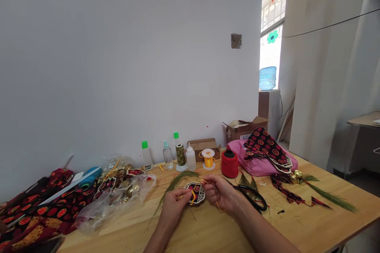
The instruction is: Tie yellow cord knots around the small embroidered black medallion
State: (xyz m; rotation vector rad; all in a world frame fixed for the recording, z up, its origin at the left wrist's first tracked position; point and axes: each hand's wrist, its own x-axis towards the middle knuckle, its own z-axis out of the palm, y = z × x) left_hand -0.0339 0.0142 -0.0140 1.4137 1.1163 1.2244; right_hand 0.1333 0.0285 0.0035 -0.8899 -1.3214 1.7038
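Note:
My left hand is closed, with thumb and forefinger pinching a yellow cord that loops over a dark patterned ornament with a white border. Opposite it, my right hand is also closed on the yellow cord, and a loose end dangles below its fingers. The ornament lies on the wooden table between and just behind both hands. Green tassel threads spread out to its left. Black-handled scissors lie beside my right wrist, their blades partly hidden.
Along the wall stand a yellow cord spool, a red thread cone, a green thread spool and a white squeeze bottle. Patterned fabric and a plastic bag of bells lie left. A pink bundle sits right.

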